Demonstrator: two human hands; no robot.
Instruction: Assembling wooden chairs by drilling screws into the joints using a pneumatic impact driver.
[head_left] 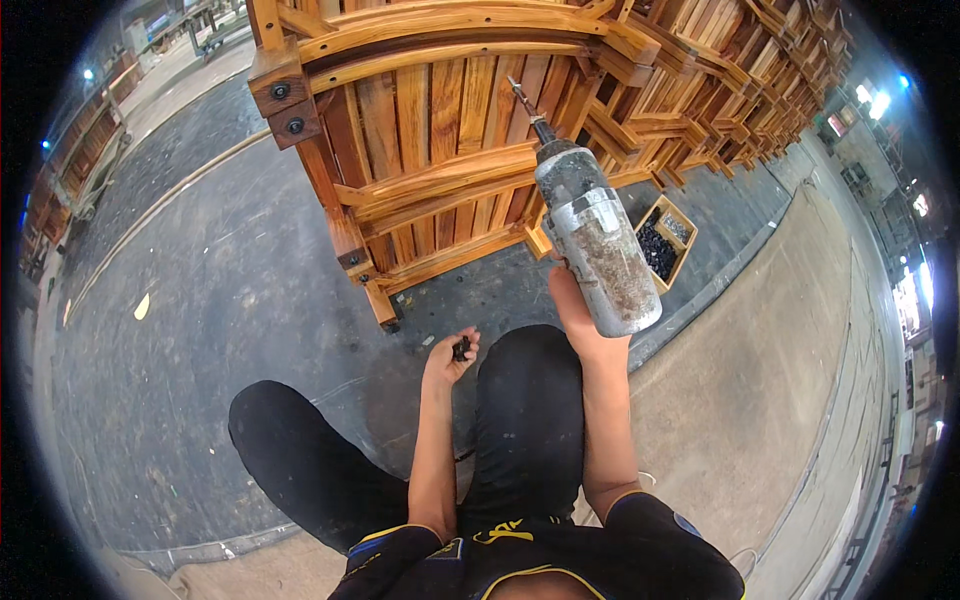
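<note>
My right hand (575, 315) is closed around a worn, silver-grey power screwdriver (600, 245), whose body covers most of the fingers. Its long thin bit (522, 100) points up and away, in front of a slatted wooden furniture frame (440, 190). Low beside my knee, my left hand (453, 357) curls its fingers around small black parts (461, 348), too small to make out exactly. Round black fasteners (280, 90) sit in the corner blocks of the frame, and more show on its lower leg.
A wooden box (685, 262) with small black and silvery parts stands on the floor right of the screwdriver. More slatted wooden frames (740, 90) run back in a row to the right. Dark matting (200, 330) covers the floor, with brown sheeting (740, 330) on the right.
</note>
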